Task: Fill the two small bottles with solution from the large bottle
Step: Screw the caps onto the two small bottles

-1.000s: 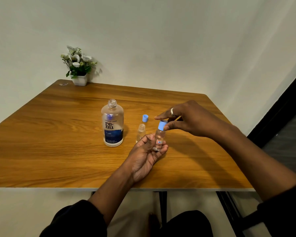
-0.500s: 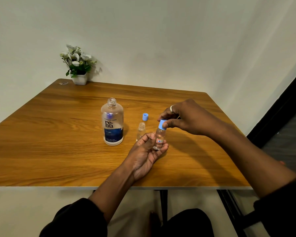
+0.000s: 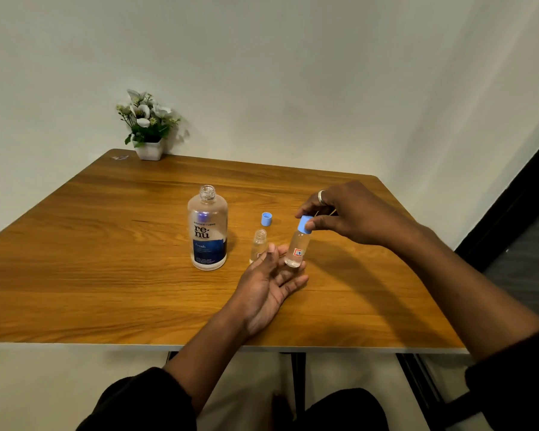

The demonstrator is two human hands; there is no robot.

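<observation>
Resting palm-up on the wooden table (image 3: pixel 75 269), left hand (image 3: pixel 269 283) lies open, fingers loose beside the capped small bottle (image 3: pixel 297 248), maybe touching. Right hand (image 3: pixel 352 214) pinches its blue cap (image 3: pixel 304 224). Behind: open small bottle (image 3: pixel 258 244), loose cap (image 3: pixel 266 219), uncapped large bottle (image 3: pixel 207 231). Far corner: flower pot (image 3: pixel 148 129) against white wall (image 3: pixel 293 73).

The left hand (image 3: pixel 269 283) lies palm up with its fingers spread loosely and nothing gripped, the forearm reaching in from the lower middle in a dark sleeve. The right hand (image 3: pixel 349 214) hovers higher, palm down, thumb and fingertips pinched together, a silver ring (image 3: pixel 321 196) on one finger.
</observation>
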